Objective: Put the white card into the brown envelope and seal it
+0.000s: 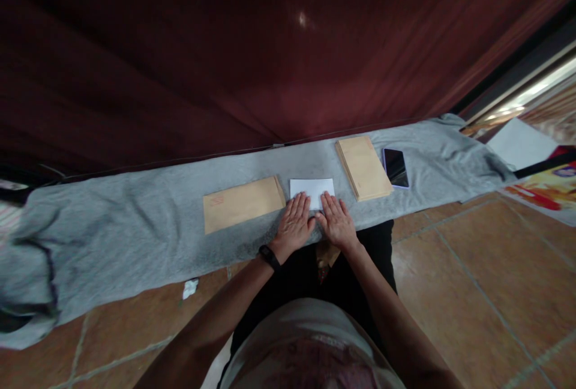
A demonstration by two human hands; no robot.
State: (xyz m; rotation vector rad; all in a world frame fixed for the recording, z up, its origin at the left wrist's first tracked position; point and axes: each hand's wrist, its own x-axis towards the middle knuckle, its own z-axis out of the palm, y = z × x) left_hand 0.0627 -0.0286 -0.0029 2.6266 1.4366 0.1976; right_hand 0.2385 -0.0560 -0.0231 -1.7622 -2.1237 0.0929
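A small white sheet of paper [311,186] lies on the grey cloth in front of me. My left hand [295,221] rests flat on its near left part, fingers stretched out. On the near right part lies my right hand [336,221], also flat with its fingers extended. Both palms face down, and the thumbs come close together. Just left of the paper is a brown envelope [243,202] with red print at one end. To the right sits a stack of brown envelopes [365,168].
A phone [396,168] lies right of the stack. The grey cloth [135,215] covers a long narrow surface against a dark red curtain-like backdrop [252,65]. A crumpled white scrap [190,288] is on the tiled floor [468,293]. Printed paper [546,194] appears at far right.
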